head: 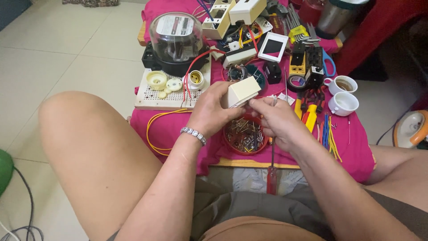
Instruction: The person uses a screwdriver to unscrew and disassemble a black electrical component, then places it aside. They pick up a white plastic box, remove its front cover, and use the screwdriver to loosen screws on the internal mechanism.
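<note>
My left hand (209,109) grips a small cream plastic box (243,91), an electrical fitting, held tilted above a red round tray of screws (244,136). My right hand (276,118) meets the box at its lower right corner, fingers pinched close together on a thin metal part I cannot make out clearly. A screwdriver with a red handle (272,172) hangs down under my right hand, its shaft running between the fingers. A silver bracelet sits on my left wrist.
A low table with a pink cloth (356,154) holds a glass-domed meter (176,38), a white perforated board with lamp sockets (167,89), yellow wire (154,129), pliers (310,111), tape, switch boxes and two cups (342,96). My bare knees flank the table.
</note>
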